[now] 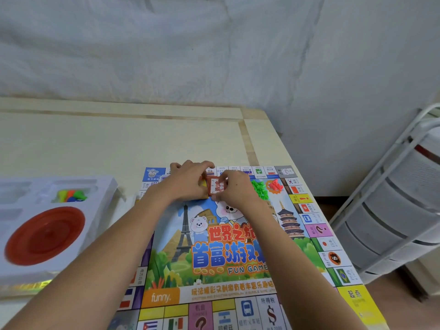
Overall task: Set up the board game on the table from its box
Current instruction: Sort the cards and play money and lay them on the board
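In the head view, the game board is lying unfolded at lower centre. Above it, the left hand and right hand are pinching a red card stack. Green pieces and red pieces are already out; the box tray, left, is still holding coloured tokens and a red disc.

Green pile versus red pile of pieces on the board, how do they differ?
The green pile looks larger and lies nearer the right hand; the red pile looks smaller and sits closer to the board's right edge track. Both are small plastic pieces heaped on the board's far side, and neither is held.
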